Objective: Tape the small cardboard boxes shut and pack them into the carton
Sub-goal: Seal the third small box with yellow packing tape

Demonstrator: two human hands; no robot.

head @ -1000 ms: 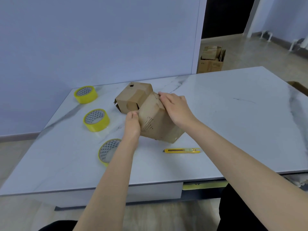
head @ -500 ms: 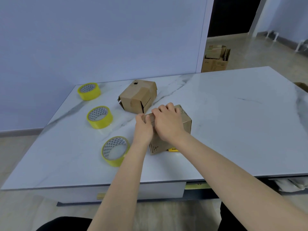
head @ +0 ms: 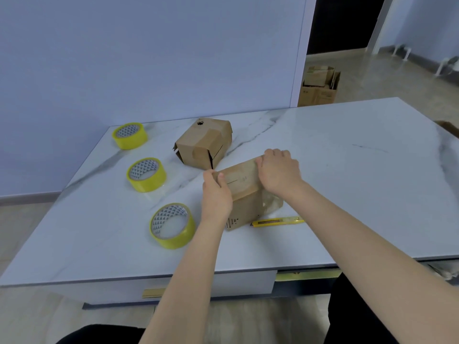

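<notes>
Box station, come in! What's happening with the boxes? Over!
Left hand, right hand grip near box on table. Tape rolls untouched. Knife beside box, nothing blocking.

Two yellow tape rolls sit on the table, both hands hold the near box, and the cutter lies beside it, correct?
Not two: the head view shows three yellow tape rolls on the table. Left hand and right hand do hold the near box, cutter beside it.

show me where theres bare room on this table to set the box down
Widest bare patch: the marble table's right half, right of the right hand and past the utility knife. A narrower strip runs along the near edge before the knife. Crowded: the left side with three yellow tape rolls, and the second box behind the held box.
</notes>
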